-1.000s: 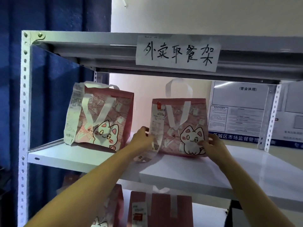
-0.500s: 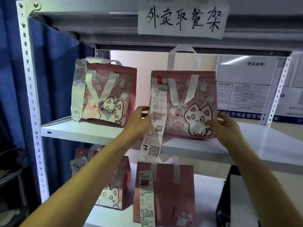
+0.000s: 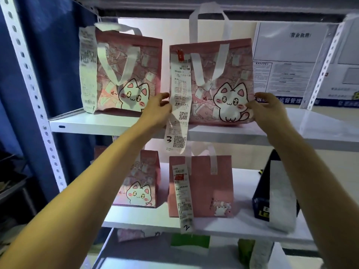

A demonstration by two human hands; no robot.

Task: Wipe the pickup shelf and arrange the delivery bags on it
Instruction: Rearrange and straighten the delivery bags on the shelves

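Note:
A pink cat-print delivery bag stands upright on the white upper shelf, its long receipt hanging past the shelf edge. My left hand grips the bag's lower left side beside the receipt. My right hand holds its lower right edge. A second pink cat bag with a receipt stands to the left on the same shelf, apart from the first.
On the lower shelf stand a cat bag, a plain pink bag with a receipt, and a dark blue bag at right. White perforated uprights frame the rack. Blue curtain at left; notices on the back wall.
The view has tilted down and come closer, showing the lower shelves. Both hands stay on the middle bag, which has been drawn forward to the shelf's front edge.

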